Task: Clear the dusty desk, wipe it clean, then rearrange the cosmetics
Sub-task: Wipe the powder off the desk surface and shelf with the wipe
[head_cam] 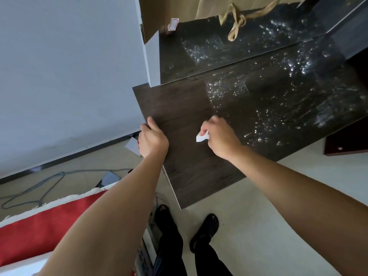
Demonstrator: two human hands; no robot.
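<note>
Two black sandals [207,230] on pale floor tile in front of the desk [189,172]; open floor to the right of them. Left of the desk's near corner: one red cloth [49,222], one grey cable [45,182] looped on the floor. Desk top is dark wood grain, and its near and left edges are free. Left hand [152,140] grips the desk's left edge, thumb on top, fingers curled over the side. Right hand [219,136] is mid-desk, fingers bunched and pinching one white tissue [202,137] against the top. Beyond it, glinting wet specks [278,92] cover the desk's far half. One dark red cabinet [346,140] stands off the right edge. At the back, a glossy dark panel [199,56], one brown paper bag [211,6] and a grey wall [69,66] on the left.
</note>
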